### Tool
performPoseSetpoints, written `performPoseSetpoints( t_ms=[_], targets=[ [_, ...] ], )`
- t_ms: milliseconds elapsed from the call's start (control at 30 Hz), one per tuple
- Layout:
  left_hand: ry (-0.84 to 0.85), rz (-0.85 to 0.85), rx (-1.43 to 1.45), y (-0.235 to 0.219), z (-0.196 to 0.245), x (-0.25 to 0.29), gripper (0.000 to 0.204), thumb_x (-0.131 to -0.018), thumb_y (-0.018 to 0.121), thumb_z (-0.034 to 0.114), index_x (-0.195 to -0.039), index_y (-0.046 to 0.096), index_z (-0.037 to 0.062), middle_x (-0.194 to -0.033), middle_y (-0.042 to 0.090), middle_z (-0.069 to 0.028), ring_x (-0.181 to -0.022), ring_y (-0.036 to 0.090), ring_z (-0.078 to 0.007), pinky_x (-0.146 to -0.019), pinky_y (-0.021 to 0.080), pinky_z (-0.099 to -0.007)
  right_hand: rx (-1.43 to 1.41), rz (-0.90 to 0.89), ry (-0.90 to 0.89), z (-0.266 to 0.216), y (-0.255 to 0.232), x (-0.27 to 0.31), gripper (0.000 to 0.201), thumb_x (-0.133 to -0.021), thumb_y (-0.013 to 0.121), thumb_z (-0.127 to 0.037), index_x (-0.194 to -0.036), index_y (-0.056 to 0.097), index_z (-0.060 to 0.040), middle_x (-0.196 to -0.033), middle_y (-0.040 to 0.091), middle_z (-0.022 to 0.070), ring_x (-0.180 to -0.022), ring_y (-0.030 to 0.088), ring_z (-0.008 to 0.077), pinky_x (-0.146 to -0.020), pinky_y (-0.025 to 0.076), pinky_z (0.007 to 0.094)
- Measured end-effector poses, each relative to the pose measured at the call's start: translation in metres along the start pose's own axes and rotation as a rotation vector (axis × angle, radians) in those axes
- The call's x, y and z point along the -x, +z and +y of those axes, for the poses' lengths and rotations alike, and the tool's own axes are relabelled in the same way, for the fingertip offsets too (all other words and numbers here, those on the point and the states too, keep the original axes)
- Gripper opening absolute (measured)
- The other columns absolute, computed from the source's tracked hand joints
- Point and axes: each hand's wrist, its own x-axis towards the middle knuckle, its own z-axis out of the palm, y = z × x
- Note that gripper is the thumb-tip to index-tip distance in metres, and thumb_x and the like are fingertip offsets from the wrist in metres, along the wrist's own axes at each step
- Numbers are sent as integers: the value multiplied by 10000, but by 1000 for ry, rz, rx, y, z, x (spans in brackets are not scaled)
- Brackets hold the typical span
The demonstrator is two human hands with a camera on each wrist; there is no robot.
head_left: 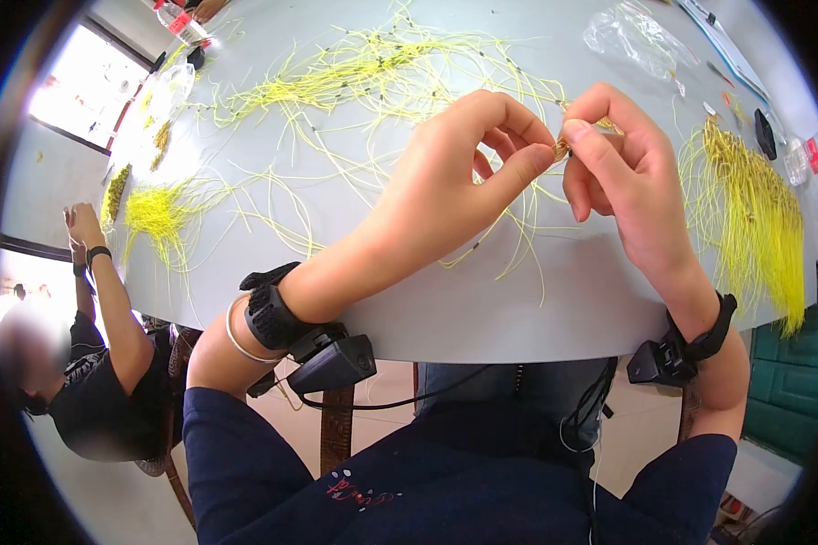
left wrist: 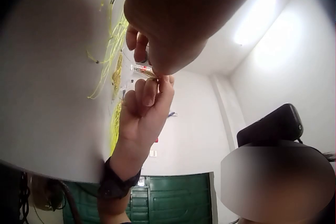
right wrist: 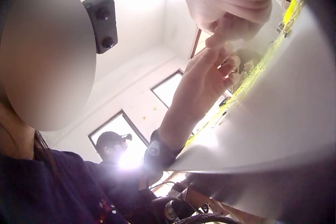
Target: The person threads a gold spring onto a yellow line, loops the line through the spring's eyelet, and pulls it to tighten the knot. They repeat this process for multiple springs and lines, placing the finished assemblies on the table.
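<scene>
Both hands meet above the near half of the table in the head view. My left hand (head_left: 468,163) pinches a small gold-coloured piece (head_left: 561,148) between thumb and index finger. From the other side my right hand (head_left: 629,168) pinches the same piece, its thumb close beside the left fingertips. Fingers cover most of the piece, and I cannot tell its exact kind. Below and behind the hands lie loose thin yellow-green strands (head_left: 354,77) with small dark bits on them. The wrist views show the left hand (right wrist: 202,85) and right hand (left wrist: 144,113) fingertip to fingertip.
A thick bundle of yellow strands with gold-brown tops (head_left: 759,209) hangs over the table's right side. A cut yellow tuft (head_left: 159,213) lies at left. Clear plastic bags (head_left: 641,41), a clipboard (head_left: 723,41) and a bottle (head_left: 180,23) stand farther back. Another person (head_left: 109,363) sits at left.
</scene>
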Motion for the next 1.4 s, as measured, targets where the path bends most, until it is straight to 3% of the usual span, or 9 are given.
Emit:
performPoseSetpoints(
  t_ms=[267, 367, 433, 567, 667, 800, 900, 1233, 1400],
  targets=[
    [60, -41, -59, -6, 4, -1, 114, -800, 613, 133, -862, 572, 46, -821, 584, 8, -785, 542, -73, -641, 412, -228, -5, 45, 17, -1, 3, -1, 108, -889, 487, -138, -841, 491, -41, -519, 498, 7, -454, 424, 28, -419, 266, 163],
    [-27, -23, 154, -8, 3, -2, 114, -797, 601, 119, -876, 562, 46, -847, 569, 2, -780, 520, -77, -665, 404, -224, 25, 16, -6, -1, 3, -1, 116, -900, 485, -144, -855, 490, -37, -525, 486, 1, -466, 415, 30, -427, 264, 166],
    [-50, -133, 546, -5, 0, -2, 147, -823, 552, 155, -926, 545, 50, -867, 541, 7, -801, 482, -78, -742, 384, -227, 57, -9, -29, 0, 2, -1, 120, -905, 483, -148, -860, 488, -37, -529, 482, -2, -471, 409, 31, -431, 261, 168],
    [-149, -261, 741, -5, -5, -2, 228, -849, 499, 211, -1029, 505, 71, -919, 499, 10, -845, 438, -81, -815, 346, -231, 30, -7, -57, 1, 3, -1, 126, -907, 482, -155, -864, 485, -37, -543, 480, -3, -479, 399, 32, -441, 267, 170],
    [-169, -157, 1100, -5, -10, -3, 516, -854, 471, 214, -1326, 307, 85, -1030, 427, 9, -929, 404, -86, -865, 320, -259, -25, 41, -79, 1, 8, -1, 113, -909, 471, -137, -863, 480, -34, -559, 474, -6, -486, 392, 31, -450, 280, 173],
    [-137, 3, 794, -6, -1, -5, 582, -851, 478, 220, -1371, 244, 100, -1058, 436, 12, -942, 408, -85, -882, 315, -262, 80, 13, -150, 4, 11, 2, 67, -896, 466, -85, -858, 467, -30, -580, 462, -13, -499, 383, 26, -457, 294, 175],
    [-30, 59, 704, -3, -3, -5, 535, -866, 535, 198, -1344, 319, 99, -1121, 478, -27, -1013, 447, -103, -883, 350, -273, 129, -27, -179, 4, 13, 4, 38, -870, 478, -44, -837, 465, -30, -578, 447, -23, -506, 369, 20, -456, 284, 175],
    [-102, 8, 684, -6, -5, -5, 416, -866, 564, 187, -1243, 451, 53, -1201, 500, -59, -1019, 493, -109, -882, 417, -295, 338, -183, -154, -11, 5, 11, 44, -873, 448, -51, -871, 487, -31, -650, 464, -20, -529, 394, 19, -472, 286, 163],
    [-38, -46, 634, -2, -3, -4, 296, -862, 563, 137, -1131, 528, 18, -1093, 569, -74, -915, 546, -105, -841, 441, -278, 266, 157, -431, -6, 2, 7, 85, -894, 452, -100, -895, 511, -39, -622, 441, -44, -554, 373, 12, -487, 265, 156]
  ],
)
